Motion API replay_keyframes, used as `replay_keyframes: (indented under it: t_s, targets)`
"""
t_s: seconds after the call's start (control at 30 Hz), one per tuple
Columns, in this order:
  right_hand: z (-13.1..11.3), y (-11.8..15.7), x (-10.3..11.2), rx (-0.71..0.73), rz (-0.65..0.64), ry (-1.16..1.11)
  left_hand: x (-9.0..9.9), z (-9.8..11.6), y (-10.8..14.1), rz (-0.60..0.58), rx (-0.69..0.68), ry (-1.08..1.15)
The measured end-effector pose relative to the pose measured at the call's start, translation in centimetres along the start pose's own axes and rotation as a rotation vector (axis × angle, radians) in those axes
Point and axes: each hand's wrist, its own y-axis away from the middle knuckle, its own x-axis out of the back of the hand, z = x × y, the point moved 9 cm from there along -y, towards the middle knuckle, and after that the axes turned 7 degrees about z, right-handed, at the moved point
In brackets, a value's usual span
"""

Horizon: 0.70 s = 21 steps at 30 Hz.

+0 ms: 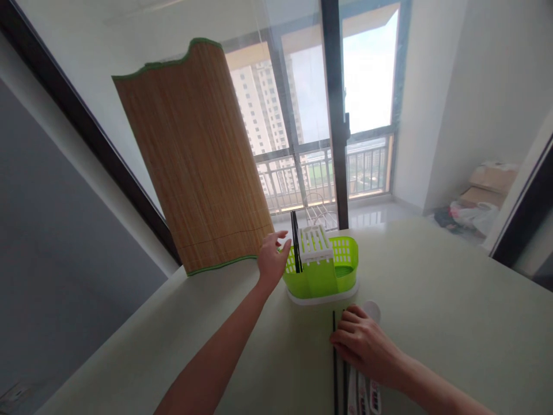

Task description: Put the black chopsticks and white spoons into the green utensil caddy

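A green utensil basket [317, 282] with a white base stands on the table, and a white slotted rack [315, 241] sits over its middle. Several black chopsticks [296, 242] lean upright in its left compartment. Beside them is my left hand [272, 259], thumb and fingers apart with nothing between them. Nearer to me, my right hand [360, 340] has its fingers curled down on a black chopstick [334, 369] lying lengthwise. Another dark chopstick runs partly under that hand. Also partly covered are a spoon with a round pale bowl [372, 311] and several white-handled utensils [363, 395].
A bamboo mat [194, 161] with green edging stands against the glass at the left. The pale table [440, 311] reaches the dark-framed sliding door [334, 115]. Beyond the glass are a white wire rack [322, 216] and, to the right, cardboard boxes [490, 184] with bags.
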Motion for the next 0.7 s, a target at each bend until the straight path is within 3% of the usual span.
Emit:
replay_keyframes:
  t_s: [0.07, 0.17, 0.4, 0.53, 0.7]
  targets:
    - [0.1, 0.0, 0.0, -0.007, -0.005, -0.002, 1.6, 1.2, 2.5, 0.044, -0.027, 0.042]
    - [0.1, 0.0, 0.2, -0.014, -0.016, -0.007, 2.6, 2.3, 7.4, -0.018, -0.025, 0.08]
    - [0.0, -0.1, 0.3, -0.026, -0.046, -0.053, -0.4, 3.1, 18.0, -0.518, -0.016, 0.001]
    - [0.1, -0.1, 0.6, -0.052, -0.045, -0.089, -2.0, 3.6, 20.8, -0.727, -0.05, -0.124]
    - [0.3, -0.1, 1.2, -0.062, 0.001, -0.107, -2.5, 3.8, 21.3, -0.801, -0.049, -0.208]
